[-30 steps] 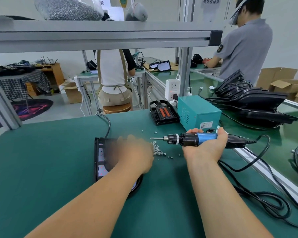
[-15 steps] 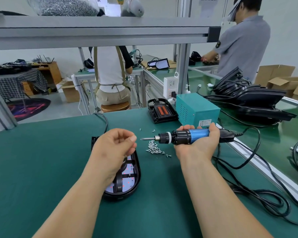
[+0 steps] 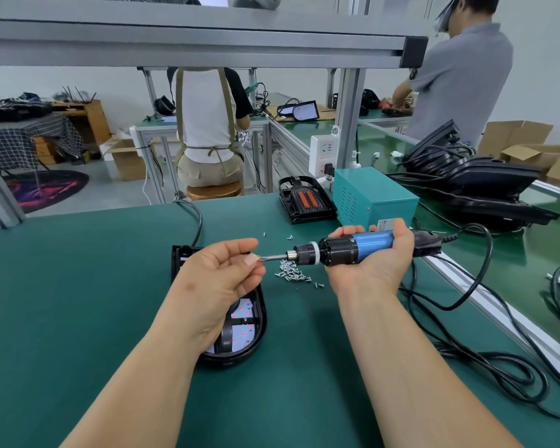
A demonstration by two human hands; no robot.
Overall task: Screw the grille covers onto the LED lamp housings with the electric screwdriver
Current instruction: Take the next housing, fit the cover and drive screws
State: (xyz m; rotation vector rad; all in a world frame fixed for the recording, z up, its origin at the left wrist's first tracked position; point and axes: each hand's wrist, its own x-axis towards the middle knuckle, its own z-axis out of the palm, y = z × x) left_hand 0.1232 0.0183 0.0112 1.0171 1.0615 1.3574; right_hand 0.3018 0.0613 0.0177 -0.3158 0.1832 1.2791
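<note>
Bright, even light from above across the green table point(image 3: 78, 302). Only soft, faint shadows under the left hand point(image 3: 220, 279) and along the black cable point(image 3: 466, 299). Mild sheen on the blue barrel of the electric screwdriver point(image 3: 353, 248), plus a tiny glint on the screw point(image 3: 258, 259) pinched at its tip. Heavy wide-angle stretch at the edges, slanting the overhead beam point(image 3: 207, 43) and swelling both forearms toward the bottom corners. Crisp in the centre, softer and hazier far back, with a pale, washed-out wall point(image 3: 547, 59).

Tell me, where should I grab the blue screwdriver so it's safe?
Hold the electric screwdriver by its blue barrel, coming from underneath as the right hand does. It lies level, the thin bit points left and the cord leaves the right end, so the round middle probably suits best.
</note>
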